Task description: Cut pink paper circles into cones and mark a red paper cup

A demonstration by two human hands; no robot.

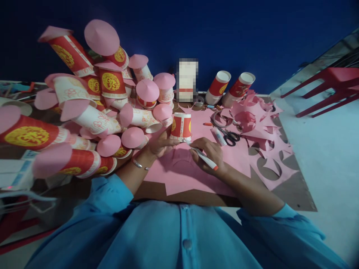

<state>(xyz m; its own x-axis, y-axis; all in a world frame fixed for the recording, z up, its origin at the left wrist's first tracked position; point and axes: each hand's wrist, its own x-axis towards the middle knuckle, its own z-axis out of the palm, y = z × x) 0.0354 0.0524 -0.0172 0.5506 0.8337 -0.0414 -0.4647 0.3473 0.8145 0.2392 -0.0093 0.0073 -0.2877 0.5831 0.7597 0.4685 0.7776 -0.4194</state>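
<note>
In the middle of the head view a red and white paper cup (177, 125) stands upside down over pink paper (157, 175). My left hand (162, 144) holds it low on its left side, thumb along the rim. My right hand (210, 150) is closed round a white marker (204, 158) with an orange end. The marker's tip is at the cup's lower edge; whether it touches cannot be made out. Right of this hand lie a glue tube (219, 136) and black-handled scissors (232, 137).
Several cups with pink paper cones (111, 82) crowd the table's left side. Stacked paper cups (218, 88) lean against the dark blue wall (157, 33). Cut pink scraps (269, 149), a tape roll (221, 118) and an orange cap (207, 124) lie rightward. A red stool (333, 84) stands far right.
</note>
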